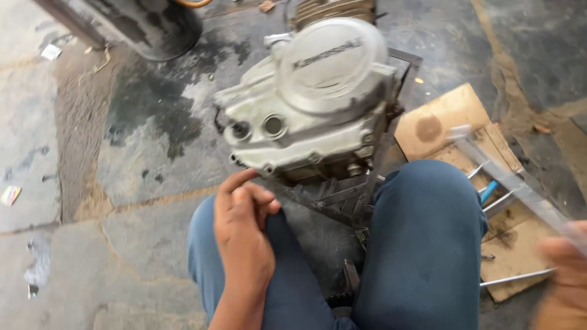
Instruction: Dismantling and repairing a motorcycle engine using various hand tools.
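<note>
Nearest, left hand (243, 235) resting on the left knee, fingers loosely curled, grasping nothing. Near right, right hand (565, 275) (blurred) clenched on a long metal tool (513, 183), slanting far-left over brown cardboard sheets (443, 119). Farther, centre: grey engine (309, 101), round cover facing up, tilted on a metal stand (342, 195).

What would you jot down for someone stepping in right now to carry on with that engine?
Left hand: empty, loosely curled, resting on the left knee just below the engine.
Right hand: blurred, gripping a long metal tool that slants up over the cardboard.
Engine sits on a metal stand between the knees, its round side cover on.
More tools lie on the cardboard.
No bolts visibly removed; the tool is not yet at the engine.
</note>
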